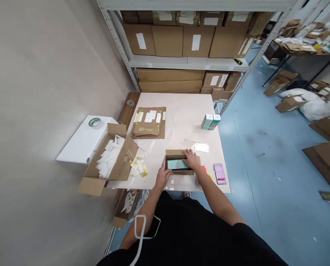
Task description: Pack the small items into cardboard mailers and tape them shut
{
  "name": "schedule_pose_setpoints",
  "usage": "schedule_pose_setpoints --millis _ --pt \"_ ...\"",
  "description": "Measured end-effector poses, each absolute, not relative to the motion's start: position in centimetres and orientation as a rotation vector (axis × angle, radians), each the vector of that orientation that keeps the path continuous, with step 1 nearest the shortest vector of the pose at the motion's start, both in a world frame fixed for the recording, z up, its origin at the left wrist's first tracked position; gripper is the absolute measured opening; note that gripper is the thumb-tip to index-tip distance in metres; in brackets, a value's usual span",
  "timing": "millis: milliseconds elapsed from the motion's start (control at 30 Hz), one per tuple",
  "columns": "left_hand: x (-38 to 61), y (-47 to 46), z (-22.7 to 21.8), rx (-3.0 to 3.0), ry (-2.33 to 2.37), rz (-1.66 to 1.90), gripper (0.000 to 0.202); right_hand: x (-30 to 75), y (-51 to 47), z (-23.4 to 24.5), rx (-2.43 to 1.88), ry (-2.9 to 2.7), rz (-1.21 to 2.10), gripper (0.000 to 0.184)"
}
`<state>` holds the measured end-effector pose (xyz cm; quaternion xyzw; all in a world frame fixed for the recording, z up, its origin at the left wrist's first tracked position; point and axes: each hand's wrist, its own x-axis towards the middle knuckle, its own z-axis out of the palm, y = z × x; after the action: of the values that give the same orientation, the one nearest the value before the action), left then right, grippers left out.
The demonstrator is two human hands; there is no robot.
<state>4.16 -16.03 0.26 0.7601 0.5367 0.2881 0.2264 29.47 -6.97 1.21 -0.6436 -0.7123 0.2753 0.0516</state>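
A small open cardboard box [178,172] sits near the front edge of the table, with a mint-green packaged box [177,164] lying inside it. My left hand [162,176] grips the cardboard box at its near left corner, the thumb over the near rim. Fingers apart, my right hand [192,160] lies across the right part of the box. Its fingertips reach the far rim and the green box, and it hides the right end of both. Partly under my right forearm is a red and yellow object [204,170]; its kind is not clear.
Flattened cardboard [147,129], crumpled tape [138,167], white cards [201,147], a purple package [219,173] and two green-white boxes [210,122] lie around the table. To the left stands an open carton [120,168] of white pieces. A shelf [187,62] with cartons rises behind.
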Motion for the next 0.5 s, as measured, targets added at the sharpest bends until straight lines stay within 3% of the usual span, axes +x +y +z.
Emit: schedule_pose_setpoints --millis 133,500 --pt "5.1 -18.5 2.0 2.106 1.628 0.852 0.021 28.8 -6.6 2.6 -1.865 -2.249 0.784 0.034" --pt "2.5 -23.7 5.4 1.859 1.949 0.853 0.02 22.1 -6.0 5.2 -1.498 -2.548 0.801 0.032"
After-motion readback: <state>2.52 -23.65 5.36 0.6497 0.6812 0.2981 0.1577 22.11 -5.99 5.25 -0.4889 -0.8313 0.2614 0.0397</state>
